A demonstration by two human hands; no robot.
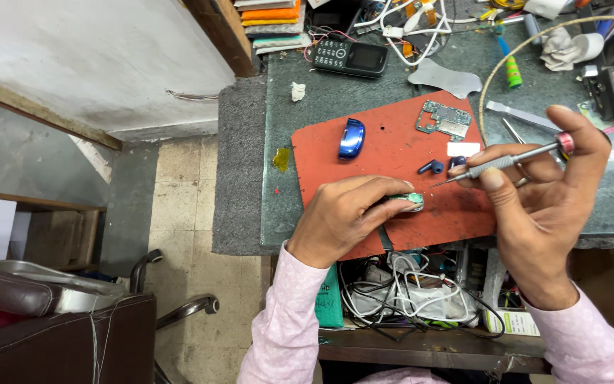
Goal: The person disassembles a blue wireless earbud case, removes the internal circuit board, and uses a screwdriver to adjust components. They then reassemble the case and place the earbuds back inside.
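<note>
On the mat point(392, 153), the small part point(408, 202) under the left hand point(342, 217) lies at the near edge, the screwdriver point(506, 162) in the right hand point(541, 192) just right of it, the circuit board point(443, 119) by the far right corner, the curved shell point(351, 138) toward the far left, and the phone point(350, 57) behind the mat.

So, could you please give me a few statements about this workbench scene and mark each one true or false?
1. The right hand holds a slim screwdriver. True.
2. The left hand rests flat and empty on the red mat. False: it pinches a small green part at its fingertips.
3. A blue shell piece lies on the mat. True.
4. The black keypad phone lies on the red mat. False: it lies beyond the mat, on the grey bench top.
5. A bare circuit board lies at the mat's far edge. True.
</note>
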